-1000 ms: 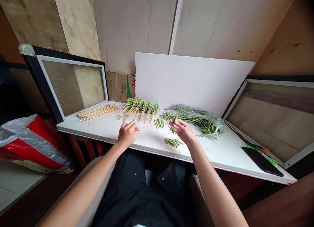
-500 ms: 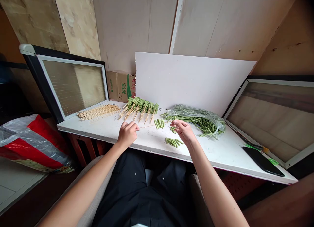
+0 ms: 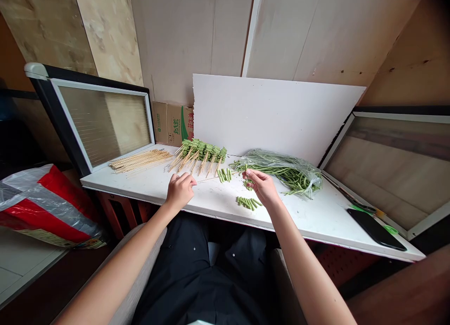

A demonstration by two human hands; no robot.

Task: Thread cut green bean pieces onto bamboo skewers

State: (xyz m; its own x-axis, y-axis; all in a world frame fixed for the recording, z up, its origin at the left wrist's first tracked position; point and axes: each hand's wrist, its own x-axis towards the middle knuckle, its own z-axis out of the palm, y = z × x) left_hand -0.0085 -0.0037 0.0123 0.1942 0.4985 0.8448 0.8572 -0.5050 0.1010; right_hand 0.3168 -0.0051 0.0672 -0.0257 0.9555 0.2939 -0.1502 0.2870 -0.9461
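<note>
My left hand [image 3: 180, 190] is closed round the end of a thin bamboo skewer [image 3: 207, 179], held low over the front of the white table. Several short green bean pieces [image 3: 224, 175] sit side by side across the skewer's far part. At its tip, my right hand [image 3: 263, 184] pinches a green bean piece [image 3: 245, 167] between thumb and fingers. Just under the right hand lies a small pile of cut bean pieces [image 3: 248, 184], partly hidden by it. Nearer me is a row of cut pieces [image 3: 249, 203].
Finished bean skewers [image 3: 204, 150] are stacked at the back, right of bare bamboo skewers [image 3: 140, 161]. A plastic bag of long green beans [image 3: 284, 170] lies back right. A black phone [image 3: 376, 229] and scissors [image 3: 362, 205] are at the right. A carton [image 3: 172, 123] stands behind.
My left hand and the skewer with its bean pieces have shifted slightly left. The right hand has moved a little left too, and a green bean piece now shows at its fingertips.
</note>
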